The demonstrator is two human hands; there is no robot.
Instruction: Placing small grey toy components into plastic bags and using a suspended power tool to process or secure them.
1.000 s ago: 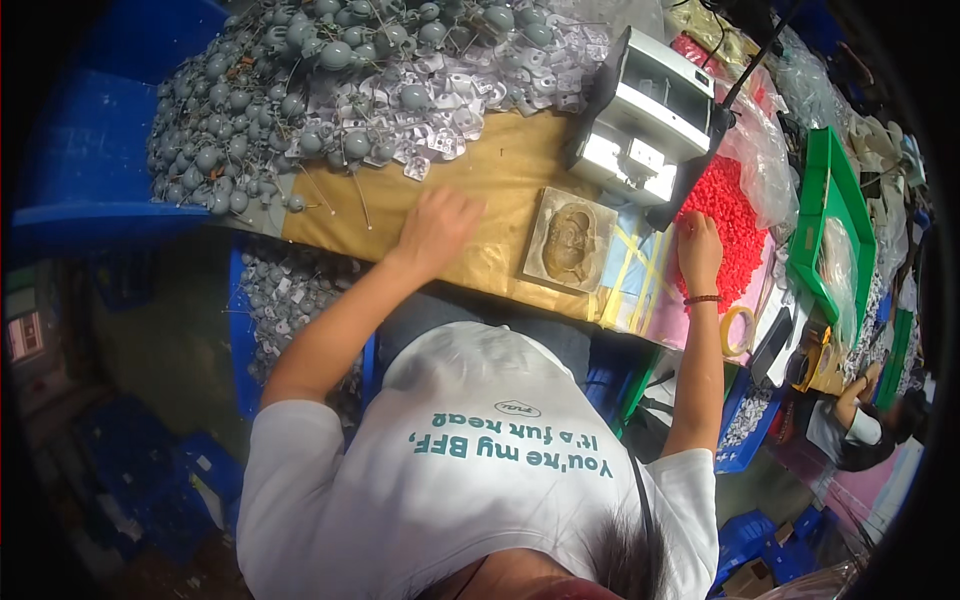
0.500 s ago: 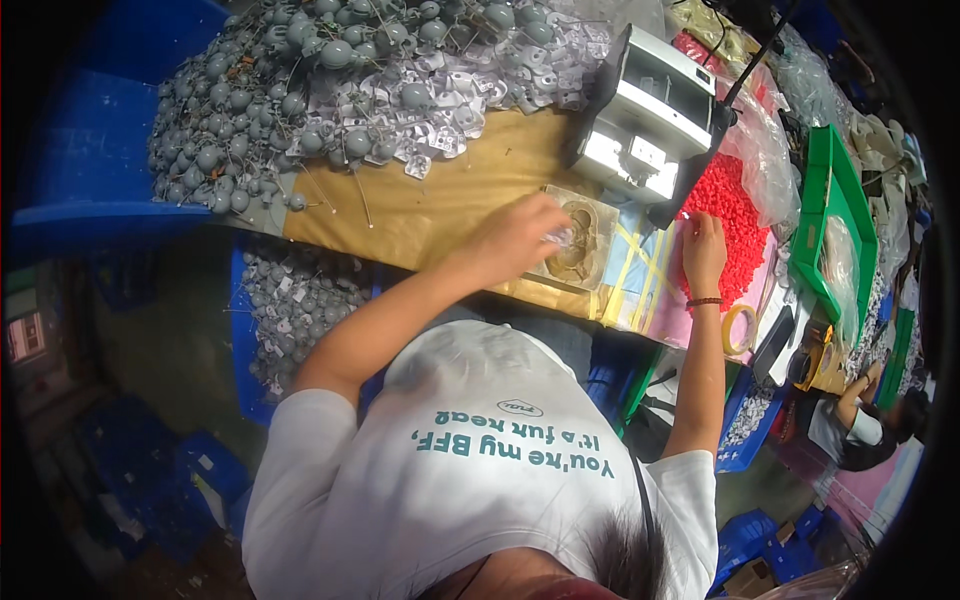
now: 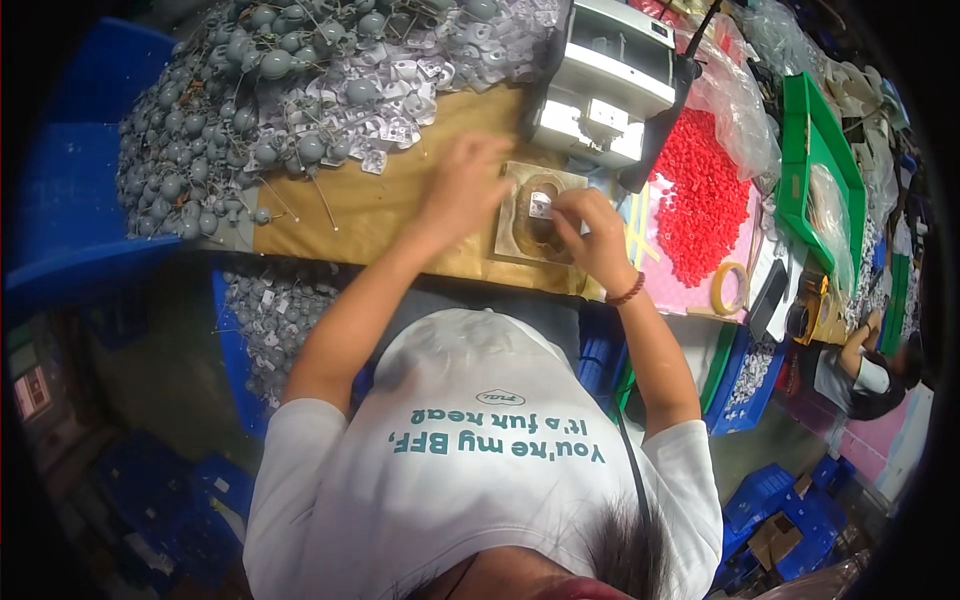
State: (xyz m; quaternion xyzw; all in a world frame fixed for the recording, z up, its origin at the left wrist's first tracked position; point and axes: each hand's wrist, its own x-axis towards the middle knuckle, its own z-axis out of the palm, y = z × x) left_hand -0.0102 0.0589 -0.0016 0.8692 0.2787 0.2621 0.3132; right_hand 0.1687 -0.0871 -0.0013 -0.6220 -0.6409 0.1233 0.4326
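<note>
A block-shaped fixture [image 3: 507, 240] with a rounded hollow lies on the brown-covered table. Inside the hollow sits a small white plastic plate [image 3: 539, 205]. My right hand [image 3: 596, 238] is over the fixture's right side, thumb and fingers drawn together at the plate's edge. Whatever they pinch is too small to make out. My left hand [image 3: 464, 190] is just left of the fixture, above the brown cover, with its fingers smeared by motion. Beyond it is a heap of white plates [image 3: 395, 110], mixed with grey balls on thin stems [image 3: 190, 165].
Behind the fixture stands a white machine [image 3: 612, 75]. Red small parts [image 3: 700, 200] are heaped on the right, near a tape roll [image 3: 729, 288] and a green tray [image 3: 815, 170]. A blue bin [image 3: 228, 330] of grey balls stands below the table edge. Another person [image 3: 855, 375] sits far right.
My right hand has moved left from the red parts to the fixture. My left hand has drawn back leftward from the fixture, and a white plate now shows in the hollow.
</note>
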